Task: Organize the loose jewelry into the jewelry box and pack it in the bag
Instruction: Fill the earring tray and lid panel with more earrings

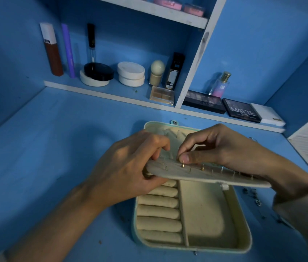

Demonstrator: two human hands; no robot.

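With the left hand [130, 167] gripping the earring panel's [215, 176] left end above the open jewelry box [250, 242], the right hand [217, 148], pinching the gold stud [183, 164], should seat it straight and gently.

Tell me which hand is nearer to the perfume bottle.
Right. The right hand is in front of the bottle, pinching a stud on the panel; the left hand is farther to the left, gripping the panel's end.
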